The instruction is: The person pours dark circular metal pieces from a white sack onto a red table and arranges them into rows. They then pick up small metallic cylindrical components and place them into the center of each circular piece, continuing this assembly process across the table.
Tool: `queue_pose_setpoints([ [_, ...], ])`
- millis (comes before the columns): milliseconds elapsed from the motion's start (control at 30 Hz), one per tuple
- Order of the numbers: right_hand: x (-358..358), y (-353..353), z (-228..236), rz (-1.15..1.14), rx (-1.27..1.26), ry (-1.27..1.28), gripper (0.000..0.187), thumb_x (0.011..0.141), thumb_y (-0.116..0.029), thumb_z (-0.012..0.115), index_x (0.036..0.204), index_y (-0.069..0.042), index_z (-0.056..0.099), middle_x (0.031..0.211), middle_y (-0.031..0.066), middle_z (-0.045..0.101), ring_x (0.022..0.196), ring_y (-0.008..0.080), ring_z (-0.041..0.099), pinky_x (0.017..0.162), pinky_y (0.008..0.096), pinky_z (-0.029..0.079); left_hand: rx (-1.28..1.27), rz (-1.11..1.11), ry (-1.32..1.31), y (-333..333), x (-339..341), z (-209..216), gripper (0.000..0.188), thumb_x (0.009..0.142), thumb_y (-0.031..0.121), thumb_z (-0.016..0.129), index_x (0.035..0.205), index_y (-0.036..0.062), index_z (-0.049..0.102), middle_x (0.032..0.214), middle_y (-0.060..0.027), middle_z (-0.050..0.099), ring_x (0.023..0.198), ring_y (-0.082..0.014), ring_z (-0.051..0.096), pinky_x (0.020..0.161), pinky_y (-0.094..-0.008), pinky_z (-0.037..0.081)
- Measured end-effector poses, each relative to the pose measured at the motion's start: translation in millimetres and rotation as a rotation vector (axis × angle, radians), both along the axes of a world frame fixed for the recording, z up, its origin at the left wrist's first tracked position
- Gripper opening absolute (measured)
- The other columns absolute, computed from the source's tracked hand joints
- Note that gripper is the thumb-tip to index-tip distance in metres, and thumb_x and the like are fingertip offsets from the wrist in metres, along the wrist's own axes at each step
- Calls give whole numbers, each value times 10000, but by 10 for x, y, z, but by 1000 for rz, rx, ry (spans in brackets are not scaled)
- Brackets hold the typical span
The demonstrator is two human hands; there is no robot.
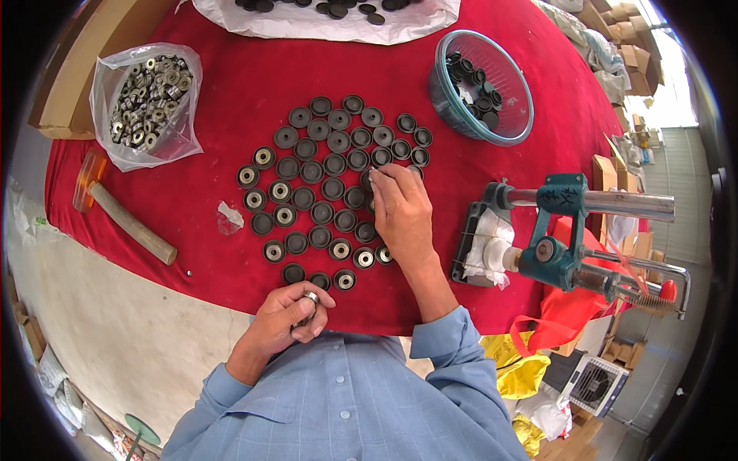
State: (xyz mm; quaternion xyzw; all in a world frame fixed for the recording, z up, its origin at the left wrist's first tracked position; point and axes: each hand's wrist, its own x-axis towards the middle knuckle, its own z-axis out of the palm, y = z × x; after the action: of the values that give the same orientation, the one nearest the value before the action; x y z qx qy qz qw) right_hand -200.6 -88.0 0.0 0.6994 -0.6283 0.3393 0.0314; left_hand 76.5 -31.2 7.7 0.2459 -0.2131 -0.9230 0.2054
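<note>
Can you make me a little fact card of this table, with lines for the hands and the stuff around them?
Left hand: holds a shiny metal ring
Right hand: fingertips among the round black caps; its grip is hard to see
Caps: spread on red cloth, some with metal rings inside
Bag: clear plastic, holding metal rings
Bowl: see-through, holding black pieces
Hammer: orange head, far left
Press: green metal, right side

Black cap (364,180) partly behind right fingers (387,187)
</note>
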Motion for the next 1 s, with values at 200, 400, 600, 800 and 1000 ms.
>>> queue_pose_setpoints([
  [200, 57, 46, 101, 27, 74, 177, 328, 836, 39, 708, 1164, 40, 720, 1194, 116, 648, 1018, 295, 657, 879, 416, 565, -27, 6, -17, 3, -3, 15, 413, 1117, 310, 619, 1244, -80, 673, 787, -70, 637, 574, -52, 415, 512, -224, 326],
  [400, 102, 148, 109, 24, 96, 198, 412, 823, 41, 695, 1235, 52, 712, 1257, 122, 643, 1105, 298, 666, 940, 412, 566, -31, 5, -40, 7, -7, 32, 412, 1099, 299, 654, 1230, -90, 694, 761, -66, 628, 574, -69, 445, 496, -236, 322],
  [600, 126, 185, 141, -13, 98, 248, 414, 829, 27, 695, 1243, 32, 726, 1255, 100, 654, 1129, 282, 653, 962, 428, 528, -30, -16, -36, 13, 10, 28, 455, 1120, 320, 618, 1293, -96, 678, 803, -55, 643, 587, -59, 446, 526, -233, 363],
  [800, 197, 250, 106, -91, 88, 314, 395, 835, -24, 718, 1228, 8, 744, 1249, 63, 677, 1156, 250, 637, 950, 442, 464, -28, 8, -32, 18, -18, 57, 453, 1132, 307, 592, 1329, -94, 669, 806, -45, 642, 589, -54, 444, 533, -229, 368],
  [1000, 204, 265, 256, -96, 163, 174, 379, 855, -11, 709, 1231, -36, 745, 1253, 86, 681, 1164, 274, 646, 987, 473, 476, -78, 15, -100, 63, -23, 28, 424, 1130, 319, 603, 1245, -77, 701, 788, -36, 624, 587, -57, 439, 528, -230, 360],
])
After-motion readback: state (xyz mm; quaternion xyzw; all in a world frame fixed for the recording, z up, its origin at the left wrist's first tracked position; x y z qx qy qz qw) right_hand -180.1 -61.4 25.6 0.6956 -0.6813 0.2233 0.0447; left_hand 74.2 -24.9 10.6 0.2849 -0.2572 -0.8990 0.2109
